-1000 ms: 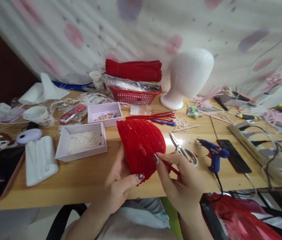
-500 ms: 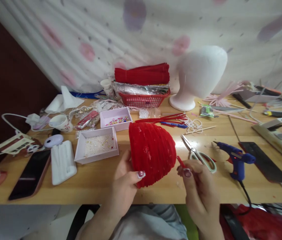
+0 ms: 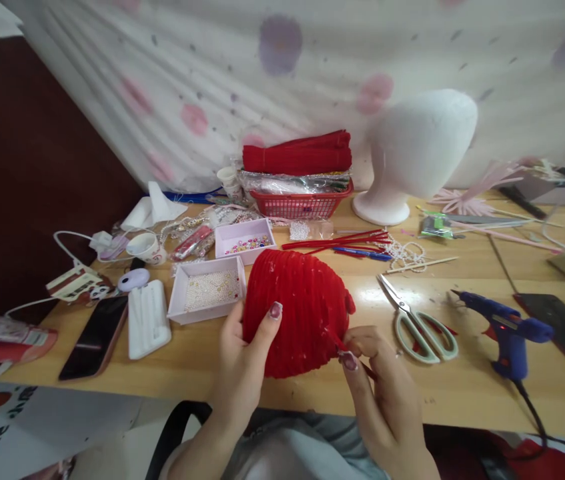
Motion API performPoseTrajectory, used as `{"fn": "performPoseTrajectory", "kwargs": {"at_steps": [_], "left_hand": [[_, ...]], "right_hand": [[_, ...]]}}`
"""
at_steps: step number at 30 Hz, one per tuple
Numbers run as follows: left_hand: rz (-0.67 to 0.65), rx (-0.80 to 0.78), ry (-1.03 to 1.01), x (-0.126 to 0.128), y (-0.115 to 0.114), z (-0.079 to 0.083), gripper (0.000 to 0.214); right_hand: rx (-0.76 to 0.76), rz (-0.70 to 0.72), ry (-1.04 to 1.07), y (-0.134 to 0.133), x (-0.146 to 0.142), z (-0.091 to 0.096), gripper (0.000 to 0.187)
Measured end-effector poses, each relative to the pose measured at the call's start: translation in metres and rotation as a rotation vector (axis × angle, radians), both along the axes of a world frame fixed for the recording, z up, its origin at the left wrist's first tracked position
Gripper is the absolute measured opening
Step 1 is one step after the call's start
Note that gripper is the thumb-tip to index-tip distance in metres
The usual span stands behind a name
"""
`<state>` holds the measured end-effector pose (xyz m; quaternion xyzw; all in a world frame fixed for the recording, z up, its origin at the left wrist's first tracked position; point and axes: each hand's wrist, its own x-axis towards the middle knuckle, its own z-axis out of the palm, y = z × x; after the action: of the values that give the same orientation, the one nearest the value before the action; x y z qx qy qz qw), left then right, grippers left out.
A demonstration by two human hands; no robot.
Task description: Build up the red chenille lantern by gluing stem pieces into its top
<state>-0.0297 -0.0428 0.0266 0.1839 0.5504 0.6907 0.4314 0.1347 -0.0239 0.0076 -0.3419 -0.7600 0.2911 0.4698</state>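
A red ribbed dome made of fuzzy stems [image 3: 297, 310] is held just above the near edge of the wooden table [image 3: 462, 387]. My left hand [image 3: 242, 367] grips its left side, thumb on the front and fingers behind. My right hand [image 3: 382, 387] pinches a loose red stem [image 3: 338, 343] at the dome's lower right edge. A short red stem end sticks out at the dome's right side.
Green-handled scissors [image 3: 419, 323] and a blue glue gun [image 3: 505, 330] lie to the right. Two pale trays of beads [image 3: 212, 290] sit left of the dome, beside a phone [image 3: 93, 337]. A red basket [image 3: 302, 200], a white foam head [image 3: 415, 150] and loose red stems [image 3: 337, 239] stand behind.
The dome has turned and dropped lower in my left hand, whose thumb has moved up its front. My right hand has come in to its lower right edge with the stem.
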Motion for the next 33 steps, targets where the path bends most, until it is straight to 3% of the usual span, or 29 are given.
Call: {"fn": "performPoseTrajectory", "kwargs": {"at_steps": [5,10,13,16,21,26,33], "left_hand": [[0.02,0.017,0.064,-0.006,0.0,-0.006,0.049],[0.232,-0.034,-0.146,-0.012,0.001,-0.006,0.042],[0.134,0.045,-0.208,-0.013,-0.002,-0.002,0.04],[0.043,0.097,-0.11,-0.014,-0.008,0.001,0.045],[0.041,0.065,-0.047,-0.012,-0.011,0.0,0.054],[0.025,0.042,-0.069,-0.014,-0.006,-0.006,0.05],[-0.008,0.064,-0.166,-0.004,-0.003,-0.011,0.037]], "right_hand": [[0.017,0.027,-0.004,-0.005,-0.004,0.003,0.013],[0.047,0.089,-0.004,-0.006,-0.001,0.001,0.011],[0.044,0.07,0.037,-0.004,0.002,-0.004,0.012],[0.007,0.082,0.052,-0.004,0.003,-0.008,0.013],[-0.022,0.084,0.079,-0.007,0.001,-0.006,0.013],[-0.169,-0.058,0.235,-0.011,0.004,-0.008,0.015],[-0.51,-0.458,0.726,0.008,0.035,-0.033,0.024]]}}
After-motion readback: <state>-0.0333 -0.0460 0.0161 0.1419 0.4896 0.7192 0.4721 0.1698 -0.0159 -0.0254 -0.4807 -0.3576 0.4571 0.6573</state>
